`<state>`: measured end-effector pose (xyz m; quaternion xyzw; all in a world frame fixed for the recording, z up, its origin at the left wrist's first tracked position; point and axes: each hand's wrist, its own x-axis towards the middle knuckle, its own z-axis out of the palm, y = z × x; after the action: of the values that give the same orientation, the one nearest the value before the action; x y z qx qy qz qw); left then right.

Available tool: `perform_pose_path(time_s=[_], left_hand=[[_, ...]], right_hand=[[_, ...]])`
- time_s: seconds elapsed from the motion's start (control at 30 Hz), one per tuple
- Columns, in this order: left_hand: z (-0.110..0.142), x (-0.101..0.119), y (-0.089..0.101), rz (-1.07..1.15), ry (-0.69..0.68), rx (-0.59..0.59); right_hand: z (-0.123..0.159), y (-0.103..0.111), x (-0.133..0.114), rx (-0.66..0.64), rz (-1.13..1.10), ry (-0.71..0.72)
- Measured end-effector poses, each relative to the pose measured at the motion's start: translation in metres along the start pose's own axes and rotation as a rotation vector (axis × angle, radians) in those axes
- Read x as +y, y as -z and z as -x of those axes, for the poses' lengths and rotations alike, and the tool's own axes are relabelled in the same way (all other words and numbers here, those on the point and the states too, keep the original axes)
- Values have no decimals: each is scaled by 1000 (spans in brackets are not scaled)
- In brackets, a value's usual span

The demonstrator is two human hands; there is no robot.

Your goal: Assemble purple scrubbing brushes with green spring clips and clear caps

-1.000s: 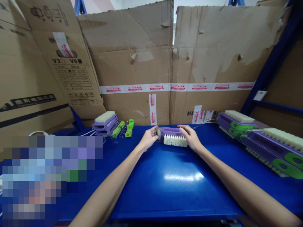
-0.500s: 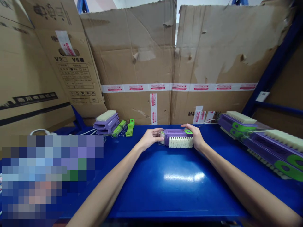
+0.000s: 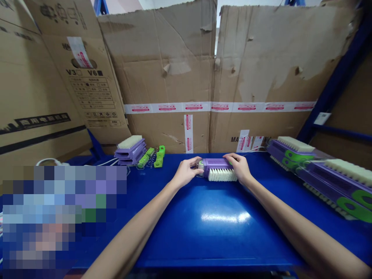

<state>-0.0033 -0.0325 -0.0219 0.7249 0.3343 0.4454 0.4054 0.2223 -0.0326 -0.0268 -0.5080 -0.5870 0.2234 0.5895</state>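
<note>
1. Landmark: blue table. All places below relative to it.
2. Task piece: purple brush unit, far half of the table, around mid-width. Lies crosswise, white bristles toward the person. Can't tell if its underside touches the tabletop.
3. Left hand: thumb and fingers pinching the unit's left end, at the clear end piece.
4. Right hand: curled over the unit's right end, thumb on the near side, fingers reaching over the top. Fingertips partly hidden.
5. Table's far left: stacked purple housings, white bristle block on top. Just beside them, green blocks, metal springs, green brackets.
6. Table's right side: two stacks of purple-green units, back stack and front stack, bristles on top and bottom.
7. Behind the table: taped cardboard wall.
8. Table's near left: pixelated, unreadable.
</note>
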Motion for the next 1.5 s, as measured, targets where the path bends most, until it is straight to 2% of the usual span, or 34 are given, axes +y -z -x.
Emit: perform_pose_path(time_s=[0.23, 0.5, 0.7, 0.9, 1.17, 1.4, 1.5], left_hand=[[1, 2, -5, 29, 0, 70], [-4, 6, 8, 40, 74, -3], [-2, 7, 11, 53, 97, -16], [-1, 7, 12, 66, 103, -102], [-3, 6, 8, 53, 126, -30], [-5, -4, 16, 150, 173, -61], [-7, -9, 17, 184, 202, -26]], right_hand=[[2, -6, -2, 58, 3, -59], [2, -5, -9, -27, -73, -127], [3, -5, -8, -47, -57, -119], [1, -4, -4, -88, -55, -115], [4, -6, -6, -46, -34, -71], [2, -6, -1, -46, -171, -134], [1, -6, 5, -55, -273, -180]])
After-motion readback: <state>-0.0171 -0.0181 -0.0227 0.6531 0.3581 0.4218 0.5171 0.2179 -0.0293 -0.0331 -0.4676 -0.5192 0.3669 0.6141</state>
